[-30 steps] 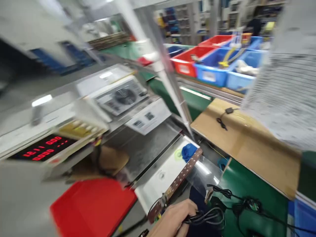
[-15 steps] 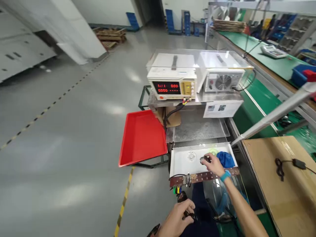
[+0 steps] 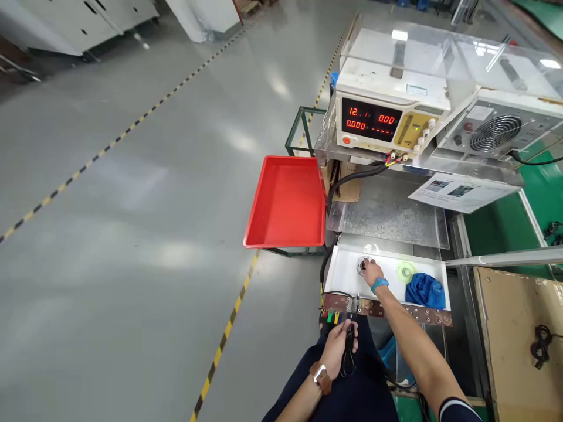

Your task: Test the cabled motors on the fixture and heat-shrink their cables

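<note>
My right hand (image 3: 370, 271), with a teal wristband, reaches onto a white tray (image 3: 343, 272) and closes on a small dark plug at a round socket (image 3: 363, 265) there. Down by my lap, my left hand (image 3: 339, 346), a watch on its wrist, grips a black cable (image 3: 349, 356). A brown strip with holes (image 3: 396, 309) runs along the tray's near edge, with coloured connectors at its left end. On the tray's right half lie a blue cloth (image 3: 424, 290) and a pale green disc (image 3: 405, 272).
Behind the tray sit a metal plate (image 3: 389, 214) and a tester with red digits (image 3: 382, 114) under a clear cover. A red tray (image 3: 288, 202) stands to the left over grey floor with yellow-black tape. A brown board (image 3: 514, 340) carrying a black cable lies at the right.
The view has swung left and down from the bins and conveyor to the test stand. My right hand has moved left across the white tray to the round socket. My left hand still grips the cable.
</note>
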{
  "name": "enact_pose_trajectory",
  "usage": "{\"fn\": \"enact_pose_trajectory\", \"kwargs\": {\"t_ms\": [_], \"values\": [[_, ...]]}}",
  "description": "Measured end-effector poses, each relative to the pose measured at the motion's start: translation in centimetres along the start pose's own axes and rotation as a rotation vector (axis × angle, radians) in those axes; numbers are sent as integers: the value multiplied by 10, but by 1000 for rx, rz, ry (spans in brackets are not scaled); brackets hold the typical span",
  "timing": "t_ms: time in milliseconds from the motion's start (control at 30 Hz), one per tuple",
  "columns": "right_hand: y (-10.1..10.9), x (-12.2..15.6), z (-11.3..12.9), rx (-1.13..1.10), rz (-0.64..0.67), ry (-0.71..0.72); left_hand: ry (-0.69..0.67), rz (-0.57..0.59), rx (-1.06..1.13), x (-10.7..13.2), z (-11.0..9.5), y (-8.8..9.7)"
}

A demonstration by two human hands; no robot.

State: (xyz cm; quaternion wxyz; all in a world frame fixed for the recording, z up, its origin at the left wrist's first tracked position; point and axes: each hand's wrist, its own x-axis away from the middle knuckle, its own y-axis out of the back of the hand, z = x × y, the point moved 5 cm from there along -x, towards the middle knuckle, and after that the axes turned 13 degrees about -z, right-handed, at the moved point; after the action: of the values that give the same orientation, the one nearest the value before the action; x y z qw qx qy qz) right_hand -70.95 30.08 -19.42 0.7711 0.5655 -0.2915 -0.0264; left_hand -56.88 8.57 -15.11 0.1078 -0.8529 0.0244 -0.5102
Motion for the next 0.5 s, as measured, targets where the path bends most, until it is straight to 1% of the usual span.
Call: {"fn": "enact_pose_trajectory", "kwargs": {"t_ms": [133,233,333,500], "values": [[-4,-6,7,34,31,-33,-33,-50,-294,-12,15,5],[-5,-8,9,53,42,-46,-18,-79,-406,-18,27,10],[-4,-11,9,66,53,-41,-22,-88,-428,-23,33,11],[-5,-15,9,87,53,-44,-69,-65,-393,-27,31,7]]}}
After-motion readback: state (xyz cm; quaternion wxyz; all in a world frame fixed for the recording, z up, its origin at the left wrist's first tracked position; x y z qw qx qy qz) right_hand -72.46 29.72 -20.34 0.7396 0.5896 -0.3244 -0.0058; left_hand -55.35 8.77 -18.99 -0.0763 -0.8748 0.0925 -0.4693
